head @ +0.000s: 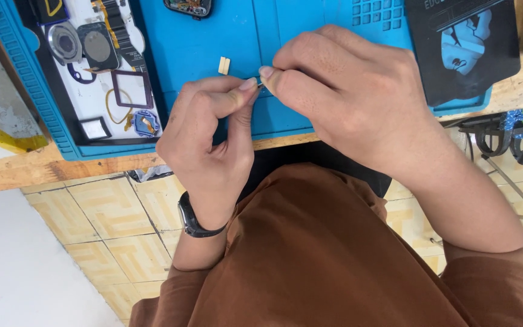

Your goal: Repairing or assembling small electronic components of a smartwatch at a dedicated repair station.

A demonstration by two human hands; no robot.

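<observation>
Left hand [210, 136], right hand [340, 91], pinching tiny part [261, 85], axis unclear

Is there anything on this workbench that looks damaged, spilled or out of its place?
Nothing is spilled. A small cream part lies loose on the blue mat, apart from the parts tray. Both hands, left hand and right hand, pinch something tiny.
</observation>
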